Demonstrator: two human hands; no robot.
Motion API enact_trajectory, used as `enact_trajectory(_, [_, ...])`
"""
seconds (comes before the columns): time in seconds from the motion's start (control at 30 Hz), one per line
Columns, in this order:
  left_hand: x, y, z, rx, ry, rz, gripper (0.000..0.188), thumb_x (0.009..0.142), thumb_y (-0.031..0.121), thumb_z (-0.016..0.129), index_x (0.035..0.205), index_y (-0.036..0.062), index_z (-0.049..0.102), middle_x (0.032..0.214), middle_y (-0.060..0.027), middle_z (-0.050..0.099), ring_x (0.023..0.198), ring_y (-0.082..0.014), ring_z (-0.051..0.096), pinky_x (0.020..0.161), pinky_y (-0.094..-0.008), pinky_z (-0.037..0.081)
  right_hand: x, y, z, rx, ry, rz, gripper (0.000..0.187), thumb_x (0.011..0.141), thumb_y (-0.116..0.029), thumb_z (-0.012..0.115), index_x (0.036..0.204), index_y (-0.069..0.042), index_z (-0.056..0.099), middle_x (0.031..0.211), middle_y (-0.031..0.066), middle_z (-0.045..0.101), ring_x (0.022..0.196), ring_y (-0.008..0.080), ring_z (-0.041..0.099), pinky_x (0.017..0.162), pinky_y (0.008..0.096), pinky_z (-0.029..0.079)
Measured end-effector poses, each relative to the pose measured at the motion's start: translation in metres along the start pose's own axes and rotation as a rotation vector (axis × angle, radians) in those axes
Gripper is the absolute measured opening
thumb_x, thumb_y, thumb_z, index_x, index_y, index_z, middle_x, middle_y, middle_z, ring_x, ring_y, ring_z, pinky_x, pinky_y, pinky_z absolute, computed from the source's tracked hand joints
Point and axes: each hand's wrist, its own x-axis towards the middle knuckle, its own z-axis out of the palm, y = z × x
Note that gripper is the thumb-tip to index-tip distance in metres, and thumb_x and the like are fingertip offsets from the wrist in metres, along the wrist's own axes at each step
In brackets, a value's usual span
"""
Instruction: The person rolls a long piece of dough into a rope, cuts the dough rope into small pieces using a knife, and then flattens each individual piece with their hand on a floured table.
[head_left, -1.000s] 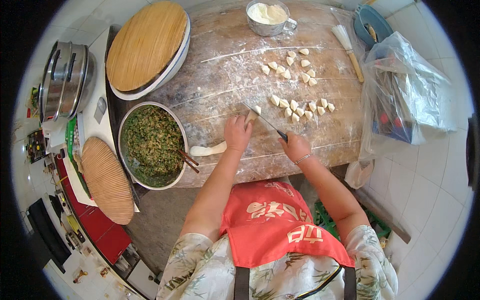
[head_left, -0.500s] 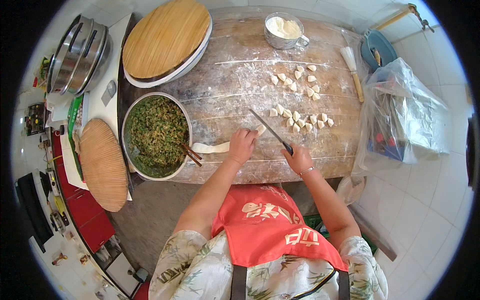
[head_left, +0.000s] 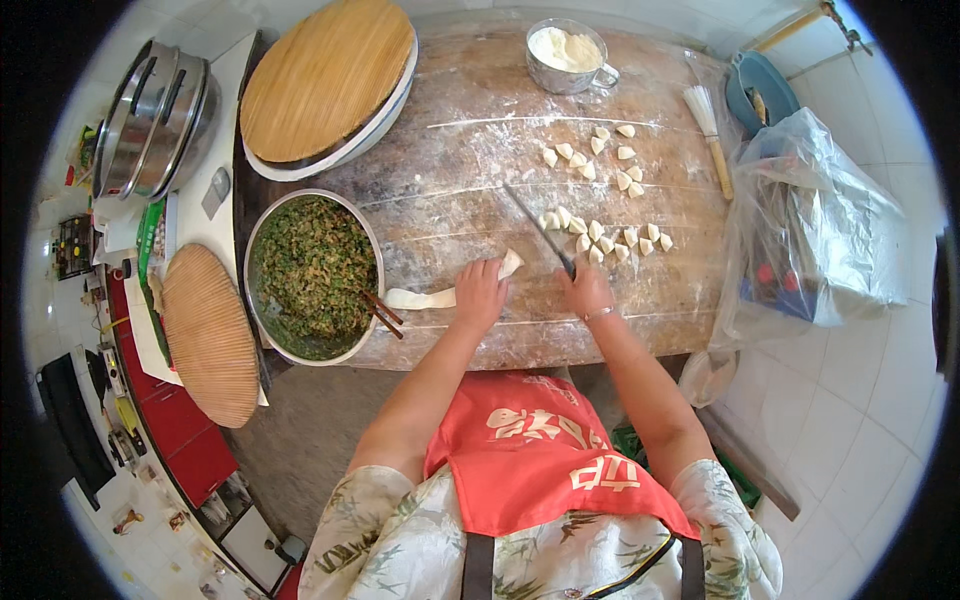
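Note:
My left hand (head_left: pixel 482 290) is closed over a long rope of pale dough (head_left: pixel 420 299). The rope's cut end sticks out past my fingertips to the right, and its tail lies toward the bowl. In my right hand (head_left: pixel 587 289) is a kitchen knife (head_left: pixel 540 233), gripped by its handle, with the blade pointing away and to the left. The blade stands just right of the dough's end, apart from it. Beyond the knife, several small cut dough pieces (head_left: pixel 596 230) lie in a loose cluster on the floured wooden board (head_left: pixel 450 200), with another cluster (head_left: pixel 586 171) farther back.
A steel bowl of green chopped filling (head_left: pixel 310 265) with chopsticks (head_left: pixel 385 312) stands left of the dough. Farther back are a round slatted lid (head_left: pixel 325 80) on a basin and a glass cup of flour (head_left: pixel 566 58). A brush (head_left: pixel 712 140) and a plastic-covered box (head_left: pixel 810 225) stand right.
My right hand and the knife have shifted slightly left, and the blade is now steeper. The dough's end points more upward beside my left hand, which has barely moved.

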Motion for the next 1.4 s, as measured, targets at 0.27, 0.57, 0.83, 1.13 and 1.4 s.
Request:
enact_trajectory(0.27, [0.051,0.011,0.007,-0.102,0.129,-0.101,0.024,0.076,0.014,0.067,0.098,0.0062,0.063,0.09,-0.0156,0.06,0.087,-0.0349,0.057,0.074,-0.0461,0.046,0.016,0.005,-0.034,0.239,0.074,0.022,0.041,0.084,-0.039,0.066,0.082,0.001,0.06,0.069,0.0257,0.059,0.067,0.0426,0.06,0.06,0.0478,0.046])
enact_trajectory(0.57, [0.042,0.002,0.001,-0.17,0.186,-0.105,0.02,0.075,0.019,0.07,0.089,0.0065,0.065,0.082,-0.0124,0.058,0.084,-0.0321,0.057,0.072,-0.0434,0.046,-0.025,0.029,-0.018,0.031,-0.047,-0.113,0.039,0.086,-0.041,0.062,0.078,-0.003,0.058,0.071,0.023,0.062,0.07,0.0416,0.062,0.062,0.0503,0.048])
enact_trajectory(0.83, [0.028,-0.002,0.0,-0.091,0.096,-0.032,0.029,0.074,0.018,0.07,0.101,0.008,0.064,0.093,-0.013,0.059,0.09,-0.0332,0.056,0.076,-0.045,0.046,-0.003,-0.001,0.008,-0.041,-0.083,0.0,0.035,0.087,-0.037,0.06,0.085,-0.002,0.058,0.08,0.0241,0.064,0.074,0.0421,0.063,0.068,0.0511,0.049])
enact_trajectory(1.13, [0.01,-0.002,-0.002,-0.126,0.076,0.168,0.033,0.072,0.008,0.069,0.104,0.0088,0.064,0.091,-0.0117,0.056,0.088,-0.0321,0.054,0.076,-0.0432,0.046,-0.022,0.017,-0.014,0.048,-0.08,-0.078,0.037,0.085,-0.037,0.063,0.079,-0.002,0.056,0.077,0.0239,0.062,0.074,0.0432,0.061,0.064,0.0506,0.048])
enact_trajectory(1.4, [0.001,0.003,-0.003,-0.093,0.078,0.161,0.036,0.072,0.011,0.07,0.107,0.0108,0.061,0.1,-0.0116,0.056,0.092,-0.0317,0.053,0.079,-0.0452,0.044,-0.037,0.019,0.015,-0.133,-0.07,-0.074,0.034,0.087,-0.038,0.06,0.082,-0.004,0.057,0.073,0.0219,0.063,0.07,0.0409,0.063,0.063,0.05,0.05])
